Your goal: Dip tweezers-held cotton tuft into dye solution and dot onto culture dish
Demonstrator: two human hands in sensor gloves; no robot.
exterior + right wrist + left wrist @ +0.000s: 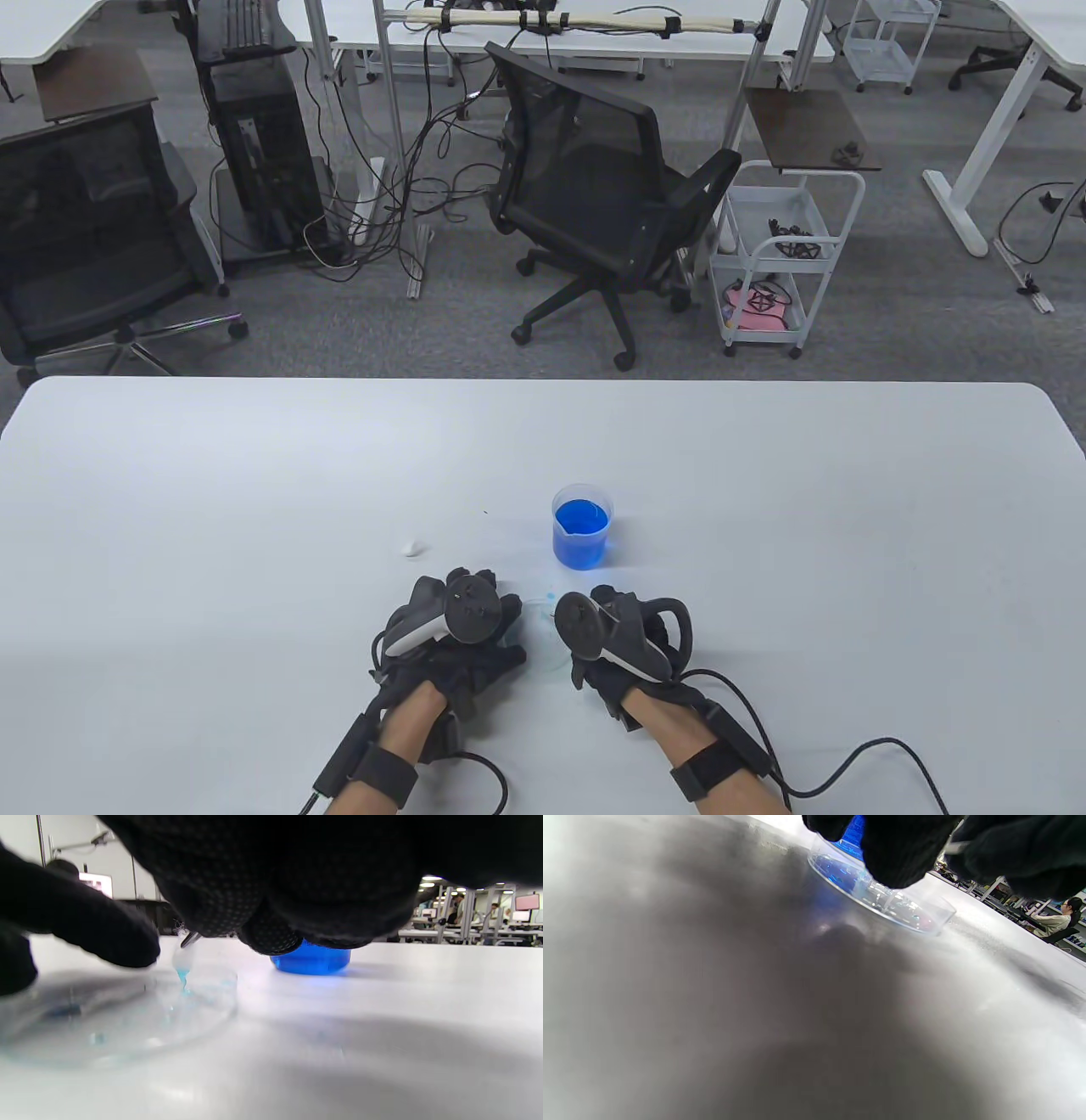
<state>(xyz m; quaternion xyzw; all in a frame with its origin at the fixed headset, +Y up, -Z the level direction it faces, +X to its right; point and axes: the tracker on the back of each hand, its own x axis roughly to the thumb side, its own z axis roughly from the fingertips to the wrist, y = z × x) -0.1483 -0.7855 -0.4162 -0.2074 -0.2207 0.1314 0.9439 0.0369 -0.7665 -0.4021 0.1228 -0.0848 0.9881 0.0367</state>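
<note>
The white table carries everything, with both gloved hands low over its near edge, side by side. The left hand lies palm down just left of the clear culture dish, its fingers curled over the dish's near rim and touching it in the left wrist view, steadying the dish rather than enclosing it. The right hand hovers at the dish's right side, knuckles up, fingers bunched tightly around the metal tweezers, of which only the tip shows below the glove. That tip pinches a small cotton tuft, white above and blue at its lower end, which reaches down to the floor of the dish; faint blue marks show on the dish nearby. Beyond the hands, well apart from the dish, stands a small clear beaker of blue dye solution. To the left of the beaker a spare white cotton ball lies alone on the tabletop.
</note>
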